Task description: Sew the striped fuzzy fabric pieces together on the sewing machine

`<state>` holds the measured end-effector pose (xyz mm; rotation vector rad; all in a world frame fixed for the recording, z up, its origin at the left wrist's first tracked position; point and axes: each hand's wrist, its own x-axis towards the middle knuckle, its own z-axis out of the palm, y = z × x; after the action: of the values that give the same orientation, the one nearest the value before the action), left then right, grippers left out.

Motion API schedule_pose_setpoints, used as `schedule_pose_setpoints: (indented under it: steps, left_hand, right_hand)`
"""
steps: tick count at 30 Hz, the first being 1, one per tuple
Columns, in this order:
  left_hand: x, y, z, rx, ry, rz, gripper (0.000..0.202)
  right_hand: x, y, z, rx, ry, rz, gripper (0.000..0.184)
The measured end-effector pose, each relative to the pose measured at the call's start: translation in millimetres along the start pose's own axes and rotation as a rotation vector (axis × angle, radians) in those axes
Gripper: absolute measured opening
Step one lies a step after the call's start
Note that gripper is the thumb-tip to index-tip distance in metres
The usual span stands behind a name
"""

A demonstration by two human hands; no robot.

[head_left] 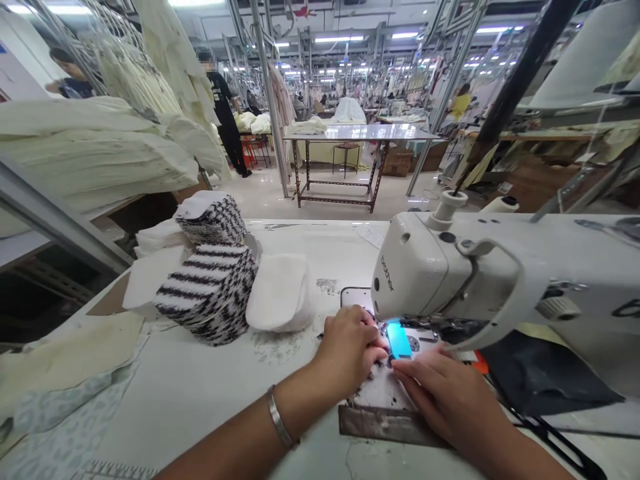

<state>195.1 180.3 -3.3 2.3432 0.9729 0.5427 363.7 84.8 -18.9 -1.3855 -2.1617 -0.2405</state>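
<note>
At the needle area of a white sewing machine [450, 267], my left hand [347, 347] is closed, its fingers curled over a small piece of black-and-white fuzzy fabric [389, 361]. My right hand [445, 393] pinches the near right edge of that piece, its fingertips close to the left ones. Most of the fabric is hidden beneath my fingers. A bright blue strip [399, 340] lies on the machine bed just beyond my right fingertips, lit by the lamp. Dark lint dots the bed around both hands.
Left of the machine stand stacks of striped black-and-white pieces [207, 290] and a pile of white pieces [280, 293]. Pale cloth [65, 380] covers the table's left side. A black pouch [547, 373] lies under the machine arm. Beyond are a metal-framed table [360, 131] and a standing person [225, 110].
</note>
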Motion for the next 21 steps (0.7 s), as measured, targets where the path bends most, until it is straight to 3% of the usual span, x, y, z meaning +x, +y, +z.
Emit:
schedule_pose_setpoints:
  steps: [3, 6, 11, 16, 21]
  left_hand:
    - [3, -8, -16.3, -0.013, -0.110, 0.147, 0.007]
    - [-4, -11, -20.9, 0.034, -0.108, 0.239, 0.011]
    - [-31, 5, -9.8, 0.188, -0.083, 0.111, 0.016]
    - [-36, 21, -13.2, 0.230, -0.198, 0.017, 0.018]
    - [-27, 23, -25.9, 0.351, -0.184, 0.144, 0.014]
  right_hand:
    - [-2, 2, -1, -0.012, -0.007, 0.004, 0.022]
    - [-3, 5, -2, -0.012, 0.002, 0.005, 0.022]
    - [-4, 9, -4, -0.002, -0.006, 0.002, 0.019]
    - [-3, 10, -7, 0.028, -0.017, -0.024, 0.019]
    - [0, 11, -16, 0.093, -0.144, -0.073, 0.020]
